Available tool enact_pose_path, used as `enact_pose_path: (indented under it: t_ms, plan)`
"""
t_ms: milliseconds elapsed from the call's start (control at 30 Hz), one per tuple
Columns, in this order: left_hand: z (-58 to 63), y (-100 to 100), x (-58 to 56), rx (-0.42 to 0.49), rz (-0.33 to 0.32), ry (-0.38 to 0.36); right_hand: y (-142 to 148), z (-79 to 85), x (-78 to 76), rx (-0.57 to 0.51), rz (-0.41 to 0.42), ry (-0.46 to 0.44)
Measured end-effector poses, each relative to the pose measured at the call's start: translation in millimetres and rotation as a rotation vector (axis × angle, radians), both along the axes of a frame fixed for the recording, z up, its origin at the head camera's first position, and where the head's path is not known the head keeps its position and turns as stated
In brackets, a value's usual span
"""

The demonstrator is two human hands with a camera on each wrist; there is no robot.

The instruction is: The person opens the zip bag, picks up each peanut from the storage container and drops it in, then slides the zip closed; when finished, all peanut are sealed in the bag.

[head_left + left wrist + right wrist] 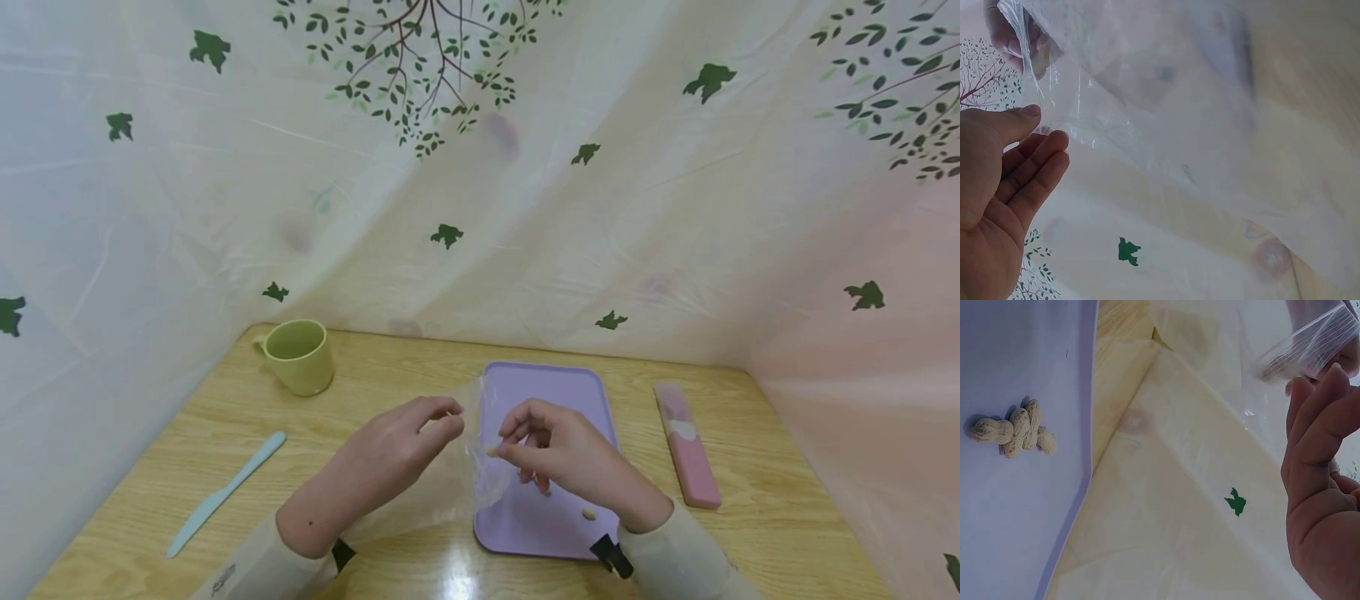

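Observation:
A clear plastic bag [442, 492] hangs from my left hand [397, 450], whose thumb and forefinger pinch its rim. In the left wrist view the bag [1147, 81] spreads out past the left hand [1016, 169]. My right hand [566, 454] is at the bag's mouth, over the purple tray [540, 379]. A small pale peanut [492, 452] shows at its thumb and fingertips. In the right wrist view, several unshelled peanuts [1019, 431] lie together on the tray; the right hand [1322, 469] is beside the bag, its fingertips partly hidden.
A green mug [303, 362] stands at the table's back left. In front of it lies a light blue plastic knife [225, 493]. To the right of the tray is a long pink case [690, 454]. A pale patterned curtain [375, 250] hangs around the wooden table [390, 358].

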State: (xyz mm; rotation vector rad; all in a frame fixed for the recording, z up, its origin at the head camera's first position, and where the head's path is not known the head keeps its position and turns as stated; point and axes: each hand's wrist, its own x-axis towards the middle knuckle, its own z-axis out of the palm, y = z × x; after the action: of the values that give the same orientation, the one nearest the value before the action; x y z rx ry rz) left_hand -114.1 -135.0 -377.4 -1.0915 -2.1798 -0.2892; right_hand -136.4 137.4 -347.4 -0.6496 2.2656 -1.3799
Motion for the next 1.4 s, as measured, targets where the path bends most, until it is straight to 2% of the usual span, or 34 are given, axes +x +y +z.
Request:
enact_pose_path:
  t_ms: [367,600,700,933,1400]
  plan:
    - [0.1,-0.6,-0.1,0.008,-0.009,0.018,4.8,-2.5,-1.4,-0.024,-0.017,0.021]
    - [-0.7,-1.7,1.2,-0.001,-0.005,-0.005,13.2,-0.8,-6.3,-0.062,-0.105,0.048]
    - [-1.2,-2.0,1.3,-0.002,-0.004,-0.012,17.3,-0.3,-9.9,-0.082,-0.154,0.034]
    - [-2.3,-1.7,1.8,-0.004,-0.001,-0.016,22.6,-5.0,-19.6,-0.109,-0.202,0.029]
    - [0.8,-2.3,4.5,-0.011,0.004,-0.039,20.9,-23.5,-46.0,-0.060,-0.305,0.013]
